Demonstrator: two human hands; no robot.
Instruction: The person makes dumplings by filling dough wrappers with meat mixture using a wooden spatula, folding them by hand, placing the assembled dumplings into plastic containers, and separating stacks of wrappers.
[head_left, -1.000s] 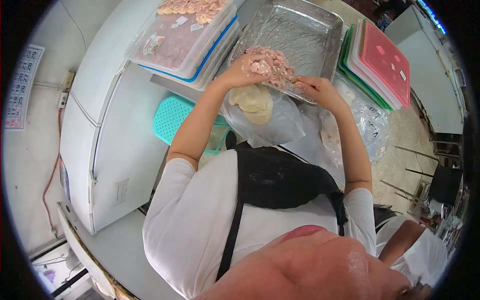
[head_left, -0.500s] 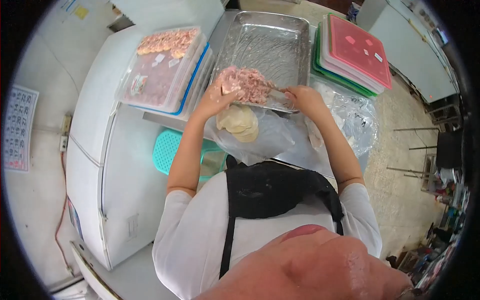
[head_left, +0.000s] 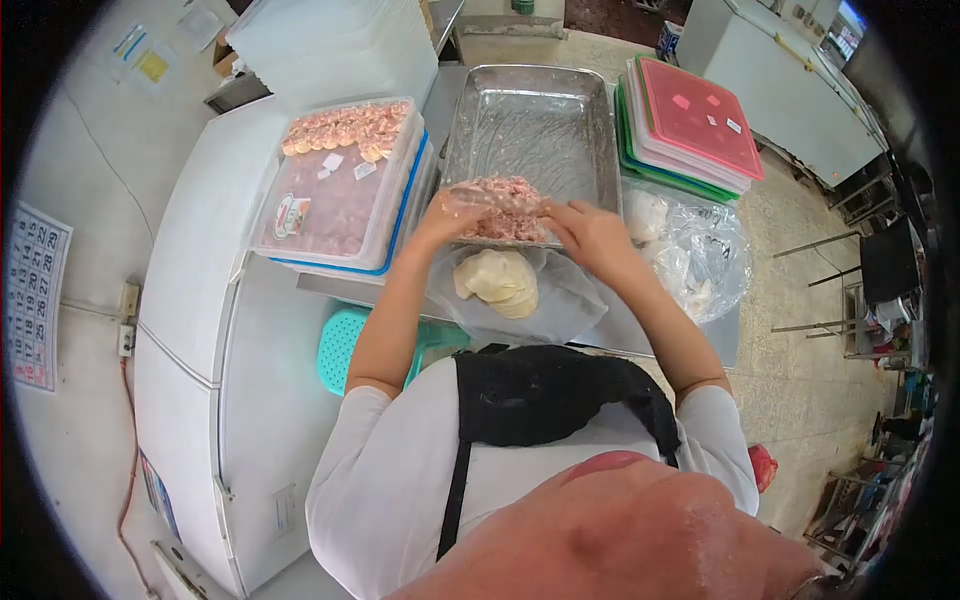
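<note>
My right hand [head_left: 592, 236] grips a slim, meat-smeared spatula [head_left: 525, 204] at the near edge of the metal tray [head_left: 545, 120]. The blade reaches left across a mound of pink ground meat [head_left: 505, 222] toward my left hand [head_left: 448, 216]. My left hand is curled at the meat's left side; what lies in its fingers is hidden. Just below the tray, a stack of pale round dough wrappers [head_left: 497, 282] rests on a clear plastic sheet [head_left: 575, 310].
To the left are stacked lidded boxes [head_left: 330, 205] with rows of filled dumplings on top. Pink and green lids [head_left: 700, 115] are piled to the right, above a clear plastic bag [head_left: 715, 255]. A turquoise basket [head_left: 342, 350] sits low beside the white freezer [head_left: 265, 400].
The head view has shifted, so the table sits lower in the picture. The spatula now lies across the meat close to my left hand, and my right hand has turned over it.
</note>
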